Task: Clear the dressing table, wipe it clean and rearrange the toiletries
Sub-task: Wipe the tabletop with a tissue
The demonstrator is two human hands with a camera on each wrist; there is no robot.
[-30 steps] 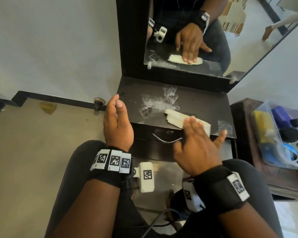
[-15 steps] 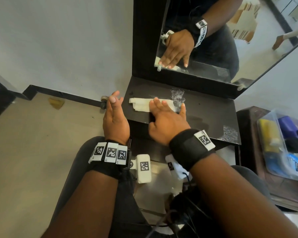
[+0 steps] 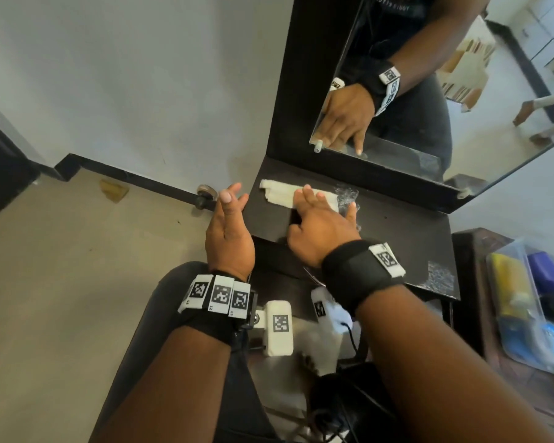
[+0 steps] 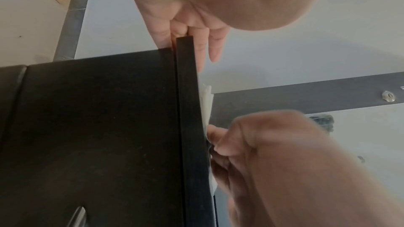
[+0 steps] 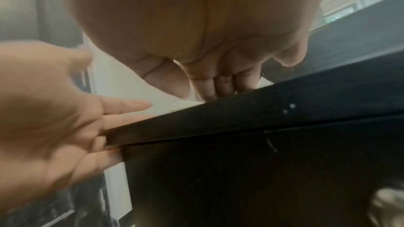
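White folded cloth (image 3: 288, 194) is shown pressed flat under the straight fingers of the right hand (image 3: 320, 228) at the rear left corner of the dark worktop (image 3: 406, 238); one second earlier it lay near the front centre. A dusty smear (image 3: 346, 195) seen earlier at mid-worktop is now reduced to a patch beside the cloth, so wiping is judged well advanced; a second patch (image 3: 440, 276) remains at the front right corner. The left hand (image 3: 229, 231) is held open and spread at the worktop's left edge, gripping nothing. Toiletries are kept in a clear tub (image 3: 525, 302) well apart, right. No legible writing is resolved; mirrored shirt lettering cannot be read.
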